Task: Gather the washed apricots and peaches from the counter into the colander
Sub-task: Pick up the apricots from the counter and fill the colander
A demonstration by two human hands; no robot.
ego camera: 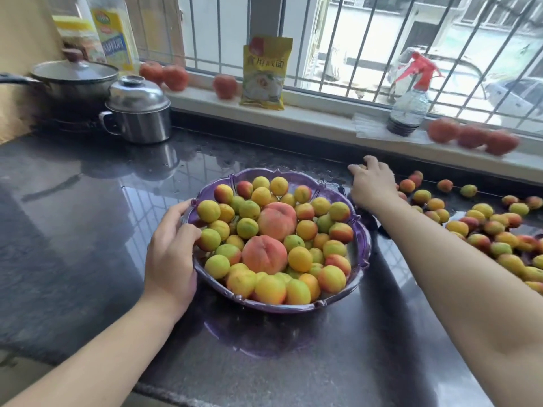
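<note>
Head view: one wide-angle frame, looking down at a dark, wet counter [88, 218].
Colander: a purple scalloped colander [363, 245] sits between the two hands, heaped with yellow-orange apricots in the colander [299, 259] and two larger peaches [264, 254] near its middle.
Left hand: the left hand [172, 257] grips the colander's near-left rim, fingers curled over the edge and touching the outermost fruit.
Right hand: the right hand [373, 183] lies palm down on the counter just beyond the colander's far-right rim, fingers bent; a sliver of yellow shows at the fingertips (whether it has closed on a fruit cannot be told).
Loose fruit: many loose apricots [484, 227] lie scattered on the counter to the right of the right hand and along its forearm.
Beyond the hands: a steel pot [138, 113] stands far left; a yellow packet [264, 74], a spray bottle [408, 104] and red tomatoes [470, 136] line the windowsill [317, 118].
</note>
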